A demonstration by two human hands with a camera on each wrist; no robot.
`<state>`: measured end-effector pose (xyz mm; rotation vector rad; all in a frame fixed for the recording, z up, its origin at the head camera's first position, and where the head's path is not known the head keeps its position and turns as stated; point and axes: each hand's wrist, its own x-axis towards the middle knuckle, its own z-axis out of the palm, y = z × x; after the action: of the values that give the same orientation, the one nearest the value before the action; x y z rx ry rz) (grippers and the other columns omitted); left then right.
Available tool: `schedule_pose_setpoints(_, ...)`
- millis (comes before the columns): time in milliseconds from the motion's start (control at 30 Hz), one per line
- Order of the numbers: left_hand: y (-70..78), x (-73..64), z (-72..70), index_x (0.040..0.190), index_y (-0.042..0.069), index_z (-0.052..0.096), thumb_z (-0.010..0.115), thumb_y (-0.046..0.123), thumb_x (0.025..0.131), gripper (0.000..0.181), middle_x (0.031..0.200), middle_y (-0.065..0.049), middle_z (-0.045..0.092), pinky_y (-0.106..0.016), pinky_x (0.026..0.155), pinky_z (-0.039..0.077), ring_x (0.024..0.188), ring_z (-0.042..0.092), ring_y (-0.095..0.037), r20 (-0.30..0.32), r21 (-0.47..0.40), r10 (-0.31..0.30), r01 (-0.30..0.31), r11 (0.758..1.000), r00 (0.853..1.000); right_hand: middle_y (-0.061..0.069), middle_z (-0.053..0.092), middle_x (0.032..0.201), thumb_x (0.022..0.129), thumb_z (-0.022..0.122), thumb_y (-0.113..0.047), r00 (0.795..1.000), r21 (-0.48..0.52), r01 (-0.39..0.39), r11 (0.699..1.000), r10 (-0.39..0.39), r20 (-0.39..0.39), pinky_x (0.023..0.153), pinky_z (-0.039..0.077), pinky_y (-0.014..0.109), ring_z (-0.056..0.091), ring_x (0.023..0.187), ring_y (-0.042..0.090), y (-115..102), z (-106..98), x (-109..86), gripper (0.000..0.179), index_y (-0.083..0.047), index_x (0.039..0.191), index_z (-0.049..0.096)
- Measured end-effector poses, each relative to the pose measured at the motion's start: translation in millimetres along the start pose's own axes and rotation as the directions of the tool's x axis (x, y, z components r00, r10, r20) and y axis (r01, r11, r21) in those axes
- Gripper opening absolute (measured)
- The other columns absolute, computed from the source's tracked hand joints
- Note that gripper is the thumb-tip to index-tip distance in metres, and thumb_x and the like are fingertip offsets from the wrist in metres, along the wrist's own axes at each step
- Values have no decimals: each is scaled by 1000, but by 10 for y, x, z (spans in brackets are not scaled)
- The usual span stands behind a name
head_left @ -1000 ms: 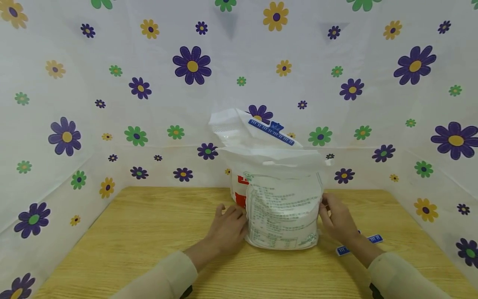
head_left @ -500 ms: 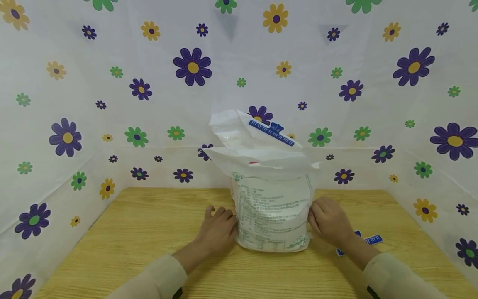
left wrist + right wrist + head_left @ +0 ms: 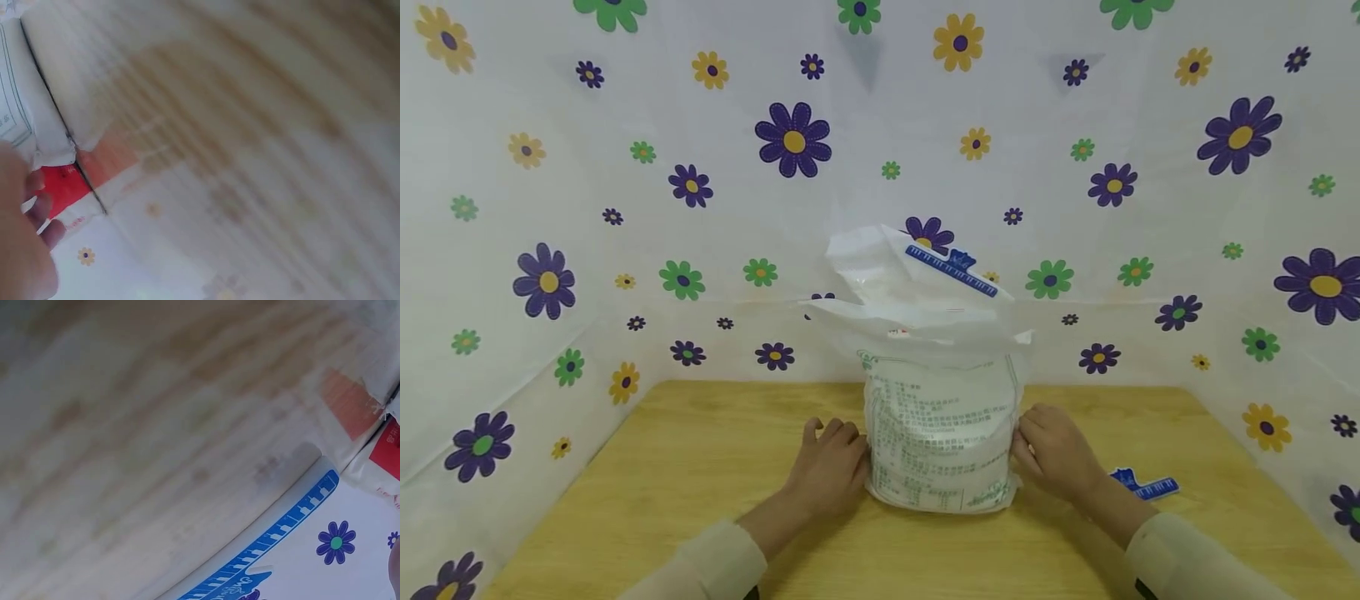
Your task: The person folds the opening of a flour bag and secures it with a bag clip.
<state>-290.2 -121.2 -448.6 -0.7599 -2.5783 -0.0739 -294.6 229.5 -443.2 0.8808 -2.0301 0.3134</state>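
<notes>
A full white plastic bag (image 3: 940, 433) with green print stands upright on the table, its loose top edge standing open. At its lower left side, my left hand (image 3: 831, 462) pinches the bag's edge with thumb and forefinger, the other fingers bent and free. My right hand (image 3: 1056, 454) grips the right edge with curled fingers. Right behind stands a second bag (image 3: 59, 187) with red print, mostly hidden in the head view. Its folded top is held by a blue sealing clip (image 3: 951, 271) with a piano-key pattern.
On the wooden table (image 3: 700, 450), partly behind my right forearm, lies another blue clip (image 3: 1153, 487), also in the right wrist view as a piano-key clip (image 3: 256, 550). Flower-patterned white cloth (image 3: 880, 108) encloses the table at the back and both sides.
The green-printed bag has shifted left with both hands on it, now covering most of the red-printed bag. My right hand has closed more tightly at its edge.
</notes>
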Motion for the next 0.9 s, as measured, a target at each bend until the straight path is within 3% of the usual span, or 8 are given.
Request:
schedule_pose_setpoints(200, -7, 33, -98, 95, 16, 61, 54, 29, 95, 15, 99, -1, 63, -53, 94, 28, 98, 56, -24, -82, -137, -86, 74, 988, 993, -9, 50, 68, 80, 56, -12, 999, 52, -37, 998, 38, 0, 63, 41, 30, 44, 67, 7, 58, -109, 67, 13, -16, 68, 57)
schedule_pose_setpoints(333, -58, 80, -197, 103, 12, 61, 53, 29, 94, 21, 102, -3, 64, -53, 91, 29, 100, 58, -26, -206, -167, -75, 40, 985, 976, -7, 54, 69, 85, 56, -16, 1000, 57, -12, 998, 12, -11, 63, 40, 30, 45, 68, 9, 110, -173, 173, 16, -15, 69, 60)
schedule_pose_setpoints(467, -109, 187, -352, 114, 6, 59, 51, 35, 96, 35, 111, -10, 62, -54, 90, 31, 107, 55, -31, -312, -141, -47, 3, 990, 949, -3, 59, 71, 99, 49, -30, 998, 45, 49, 998, -48, -30, 64, 40, 33, 49, 71, 14, 176, -279, 320, 39, -13, 68, 65)
schedule_pose_setpoints(633, -159, 291, -581, 128, -1, 50, 51, 42, 96, 54, 124, -19, 55, -56, 94, 30, 116, 48, -36, -355, -125, -63, 20, 992, 933, -2, 58, 71, 106, 35, -45, 993, 5, 107, 994, -106, -48, 63, 43, 35, 50, 71, 15, 242, -444, 491, 61, -12, 66, 65)
schedule_pose_setpoints(767, -198, 348, -742, 133, -5, 44, 52, 44, 96, 62, 131, -21, 50, -56, 97, 28, 119, 45, -38, -375, -147, -90, 36, 988, 923, -1, 56, 70, 106, 35, -48, 989, -19, 127, 992, -128, -67, 61, 44, 35, 49, 69, 16, 286, -523, 588, 61, -12, 65, 63)
schedule_pose_setpoints(900, -240, 391, -842, 134, -6, 40, 42, 51, 99, 67, 131, -21, 47, -53, 93, 26, 116, 42, -36, -430, -135, -72, 15, 991, 900, 0, 55, 70, 104, 35, -53, 995, -29, 83, 996, -84, -53, 61, 44, 36, 49, 69, 17, 299, -566, 632, 60, -12, 68, 60)
